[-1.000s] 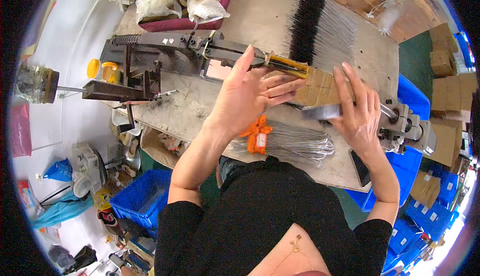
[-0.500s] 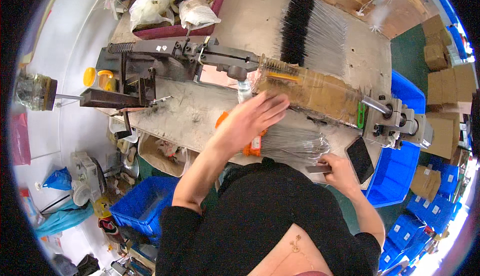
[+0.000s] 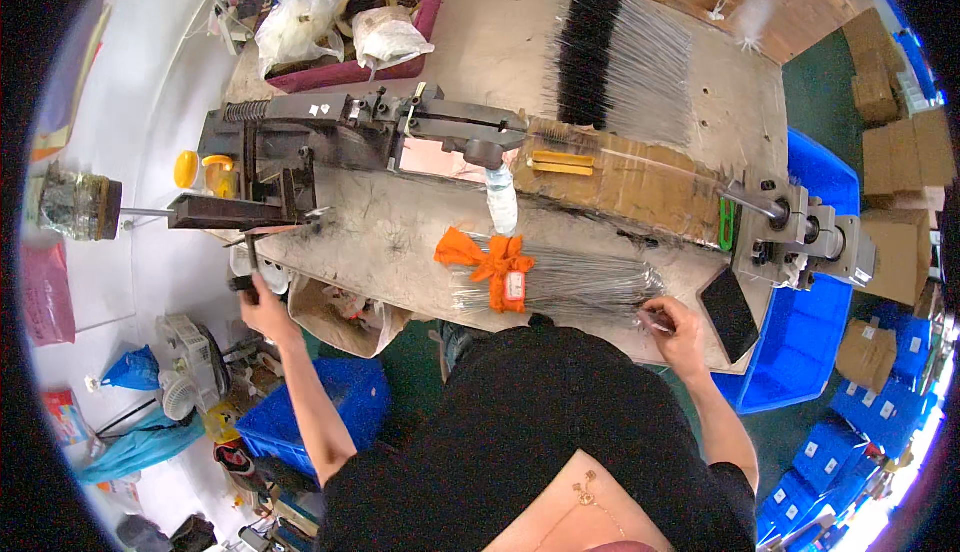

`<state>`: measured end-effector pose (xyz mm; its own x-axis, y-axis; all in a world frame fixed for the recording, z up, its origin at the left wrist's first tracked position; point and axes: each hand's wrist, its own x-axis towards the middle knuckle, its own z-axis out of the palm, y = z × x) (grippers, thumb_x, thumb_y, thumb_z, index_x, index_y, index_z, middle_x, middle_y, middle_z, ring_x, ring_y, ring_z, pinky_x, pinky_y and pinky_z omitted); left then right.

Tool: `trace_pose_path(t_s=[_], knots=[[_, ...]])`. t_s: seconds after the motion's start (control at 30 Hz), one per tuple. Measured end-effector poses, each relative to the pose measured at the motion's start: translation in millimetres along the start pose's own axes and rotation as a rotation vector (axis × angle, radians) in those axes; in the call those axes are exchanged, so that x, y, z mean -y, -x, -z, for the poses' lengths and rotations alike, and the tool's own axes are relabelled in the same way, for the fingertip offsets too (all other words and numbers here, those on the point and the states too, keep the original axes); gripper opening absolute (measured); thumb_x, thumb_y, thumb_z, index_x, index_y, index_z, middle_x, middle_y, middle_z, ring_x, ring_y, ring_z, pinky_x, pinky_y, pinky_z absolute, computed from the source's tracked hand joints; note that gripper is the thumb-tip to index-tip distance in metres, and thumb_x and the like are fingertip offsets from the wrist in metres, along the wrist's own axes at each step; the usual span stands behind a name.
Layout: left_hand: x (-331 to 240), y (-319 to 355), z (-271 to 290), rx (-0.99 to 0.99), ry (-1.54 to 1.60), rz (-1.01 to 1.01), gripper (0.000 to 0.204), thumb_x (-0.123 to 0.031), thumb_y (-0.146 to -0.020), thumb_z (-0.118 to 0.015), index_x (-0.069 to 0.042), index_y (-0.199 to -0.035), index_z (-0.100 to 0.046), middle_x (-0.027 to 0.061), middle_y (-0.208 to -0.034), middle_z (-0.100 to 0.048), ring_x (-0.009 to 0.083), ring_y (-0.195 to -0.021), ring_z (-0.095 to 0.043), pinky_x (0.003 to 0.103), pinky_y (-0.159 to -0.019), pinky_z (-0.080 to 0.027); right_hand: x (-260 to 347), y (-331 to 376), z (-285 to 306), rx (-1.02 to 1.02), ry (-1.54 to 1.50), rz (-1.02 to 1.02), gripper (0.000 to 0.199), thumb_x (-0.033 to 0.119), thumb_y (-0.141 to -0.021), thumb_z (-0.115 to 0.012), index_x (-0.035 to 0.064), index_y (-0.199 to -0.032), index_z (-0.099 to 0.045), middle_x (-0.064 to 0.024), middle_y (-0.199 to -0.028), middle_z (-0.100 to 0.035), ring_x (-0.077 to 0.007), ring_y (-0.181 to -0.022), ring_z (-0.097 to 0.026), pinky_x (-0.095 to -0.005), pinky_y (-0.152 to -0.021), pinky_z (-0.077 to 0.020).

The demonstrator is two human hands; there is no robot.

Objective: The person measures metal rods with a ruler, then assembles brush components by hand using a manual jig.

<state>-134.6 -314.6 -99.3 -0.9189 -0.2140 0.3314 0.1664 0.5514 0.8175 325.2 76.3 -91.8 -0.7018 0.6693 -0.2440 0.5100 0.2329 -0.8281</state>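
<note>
1. Your left hand [image 3: 268, 314] has its fingers wrapped round a black knob [image 3: 242, 283] on the lever, which runs up from them to the grey metal machine [image 3: 440, 120].
2. Your right hand [image 3: 678, 332] has thumb and fingertips pinched on a small dark piece [image 3: 656, 321]. Too tiny for me to say what it is, sorry.
3. The wire bundle [image 3: 590, 290] lies just left of your right fingertips, right by its loose ends. An orange cloth [image 3: 490, 267] is tied round its far end.
4. Progress-wise, I'd call the row of black-bristled rods [image 3: 587, 47], well beyond your right fingers at the back of the table [image 3: 500, 12], the done pile. It looks like a decent stack tbh.
5. The bundled wires look bare, so I'd count those as what's left.
6. Between your hands and that row, a thin pale line crosses the cardboard cover [image 3: 640, 174]. Can't tell if it's a wire in place, so no call on how far the current piece is.
7. Just right of your right fingers there's a black phone [image 3: 730, 314].
</note>
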Motion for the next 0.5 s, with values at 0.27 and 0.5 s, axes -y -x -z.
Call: trace_pose_path(t_s=[0.27, 0.5], knots=[[-208, 177, -118, 1.073, 0.303, 0.080, 0.046, -0.021, -0.092, -0.061, 0.002, -0.130, -0.047, 0.0113, -0.107, -0.063, 0.0160, -0.093, -0.060, 0.030, -0.080, -0.051, 18, -7, 7, -0.365, -0.668, -0.070, 0.013, 0.012, -0.096, -0.052, 0.0045, -0.103, -0.044, -0.0131, -0.089, -0.063, -0.0085, -0.056, -0.047, -0.0230, -0.054, -0.0400], [-219, 188, -161, 1.548, 0.702, 0.600, 0.050, -0.032, -0.094, -0.059, 0.001, -0.128, -0.044, 0.0116, -0.107, -0.062, 0.0200, -0.095, -0.059, 0.038, -0.085, -0.050, 70, -40, 44, -0.403, -0.527, 0.187, 0.012, 0.014, -0.098, -0.050, 0.0055, -0.105, -0.047, -0.0072, -0.080, -0.058, -0.0093, -0.060, -0.050, -0.0221, -0.054, -0.0396]])
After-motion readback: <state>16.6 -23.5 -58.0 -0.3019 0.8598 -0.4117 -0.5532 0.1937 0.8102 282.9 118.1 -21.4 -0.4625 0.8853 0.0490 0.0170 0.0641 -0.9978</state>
